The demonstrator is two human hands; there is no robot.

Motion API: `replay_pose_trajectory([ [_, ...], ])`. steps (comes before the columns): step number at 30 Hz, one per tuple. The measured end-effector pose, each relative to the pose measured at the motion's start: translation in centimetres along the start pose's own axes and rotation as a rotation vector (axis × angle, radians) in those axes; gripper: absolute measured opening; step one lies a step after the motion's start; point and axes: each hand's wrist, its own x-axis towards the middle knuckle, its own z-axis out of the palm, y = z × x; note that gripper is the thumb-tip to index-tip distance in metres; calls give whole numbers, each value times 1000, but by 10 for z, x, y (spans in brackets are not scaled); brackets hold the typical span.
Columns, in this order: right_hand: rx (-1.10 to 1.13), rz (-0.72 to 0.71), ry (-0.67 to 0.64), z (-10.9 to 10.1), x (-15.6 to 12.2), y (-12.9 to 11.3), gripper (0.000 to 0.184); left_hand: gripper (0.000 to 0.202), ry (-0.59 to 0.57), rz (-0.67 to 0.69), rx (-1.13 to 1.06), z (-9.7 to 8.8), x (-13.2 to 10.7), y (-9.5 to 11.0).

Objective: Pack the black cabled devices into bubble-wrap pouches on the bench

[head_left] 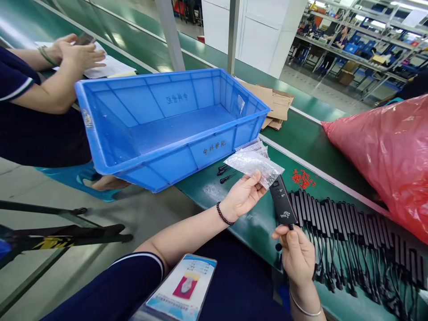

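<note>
controller base inside right hand, red bag cropped

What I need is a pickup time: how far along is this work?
Done: no bagged unit shows, and the bin holds none. In hand: the left hand pinches a bag, and the right hand holds one device. Left: a long row of devices lies unbagged on the table.

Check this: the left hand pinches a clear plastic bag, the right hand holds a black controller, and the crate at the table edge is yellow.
Wrong on colour: the head view shows the crate is blue. The left hand does pinch the clear plastic bag, and the right hand holds the black controller.
</note>
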Motion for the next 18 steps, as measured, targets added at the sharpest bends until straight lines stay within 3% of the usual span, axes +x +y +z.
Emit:
replay_pose_trajectory([
  [4, 175, 98, -64, 1, 7, -5, 35, 25, -175, -30, 227, -5, -1, 7],
  [10, 221, 212, 68, 8, 12, 5, 32, 34, -315, -111, 614, -14, -12, 4],
  [13, 93, 268, -22, 7, 12, 10, 36, 28, -386, -126, 751, -22, -17, 0],
  [18, -357, 200, -266, 8, 7, 8, 37, 26, -332, -54, 923, -32, -19, 11],
])
